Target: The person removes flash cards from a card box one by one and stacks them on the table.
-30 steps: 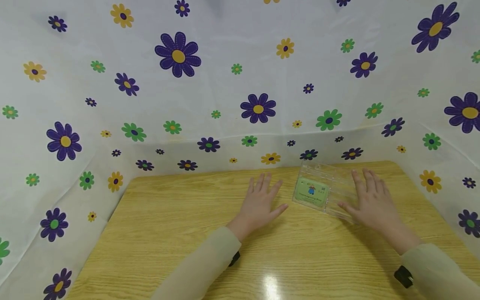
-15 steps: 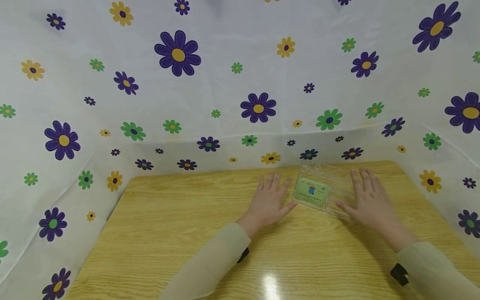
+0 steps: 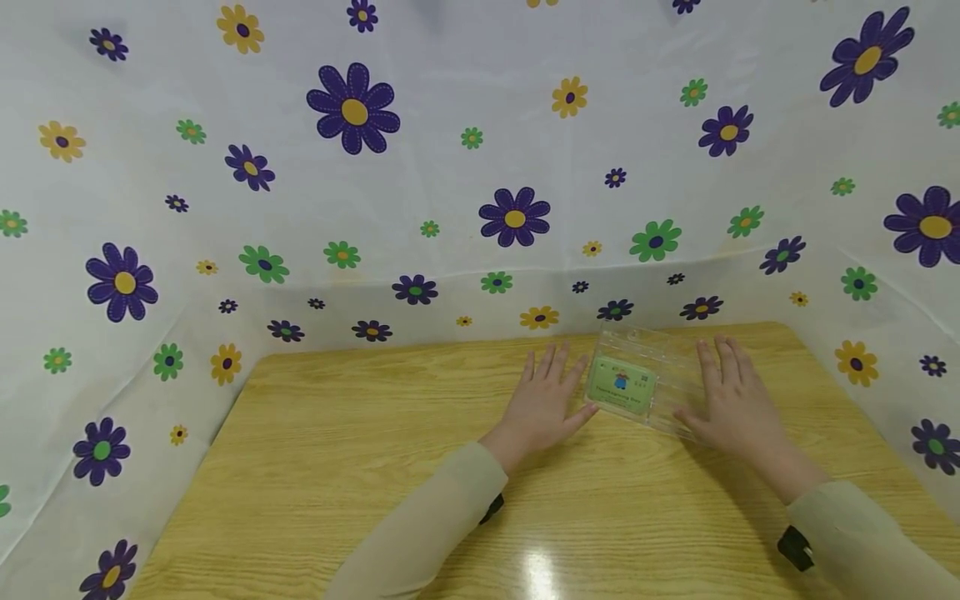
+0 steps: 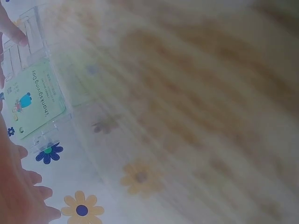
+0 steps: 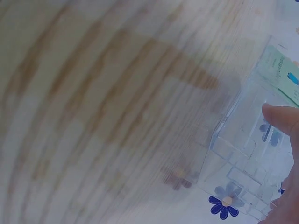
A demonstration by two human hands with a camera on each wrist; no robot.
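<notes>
A clear plastic case (image 3: 672, 360) with a green card (image 3: 622, 385) printed "Thanksgiving Day" in its left part lies toward the back right of the table. My left hand (image 3: 542, 402) is spread palm down beside the case's left end, its thumb tip right at the front left corner. At the right end, my right hand (image 3: 738, 408) lies with straight fingers, the thumb over the case's front part. The right wrist view shows that thumb (image 5: 279, 116) against the clear plastic of the case (image 5: 247, 144). My right hand hides the case's far right end.
The wood-grain table (image 3: 360, 450) runs back to a white cloth (image 3: 450, 175) printed with flowers, which also rises at both sides. A light glare (image 3: 540, 571) shows on the table near its front.
My left hand has moved right, up to the case's left corner. The right hand has shifted slightly left. The case stays in about the same place.
</notes>
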